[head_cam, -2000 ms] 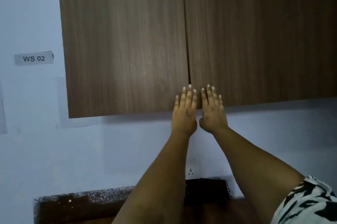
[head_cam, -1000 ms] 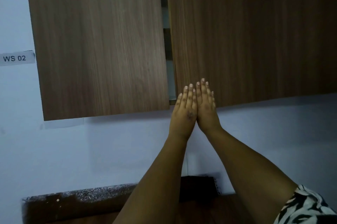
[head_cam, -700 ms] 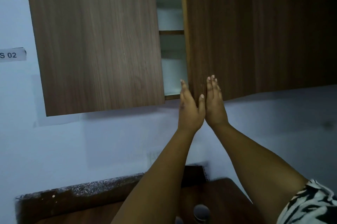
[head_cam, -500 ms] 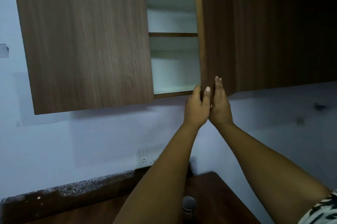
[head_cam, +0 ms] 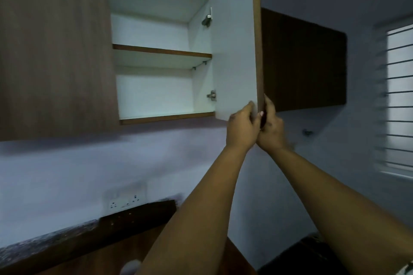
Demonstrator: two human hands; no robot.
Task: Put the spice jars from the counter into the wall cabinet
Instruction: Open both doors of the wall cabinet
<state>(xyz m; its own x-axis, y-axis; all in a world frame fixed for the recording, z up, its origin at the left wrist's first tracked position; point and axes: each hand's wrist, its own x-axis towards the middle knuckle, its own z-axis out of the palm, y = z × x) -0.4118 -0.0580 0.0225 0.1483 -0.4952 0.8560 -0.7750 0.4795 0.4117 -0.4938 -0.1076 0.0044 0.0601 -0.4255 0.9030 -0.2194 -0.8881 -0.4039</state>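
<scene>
Standing wide open now, the right cabinet door is gripped by left hand and right hand; white shelves, dark table, window newly visible.

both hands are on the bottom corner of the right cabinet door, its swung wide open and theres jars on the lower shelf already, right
Not quite. The head view shows no jars on the lower shelf. The rest holds: the left hand and right hand grip the bottom corner of the right cabinet door, which stands wide open.
</scene>
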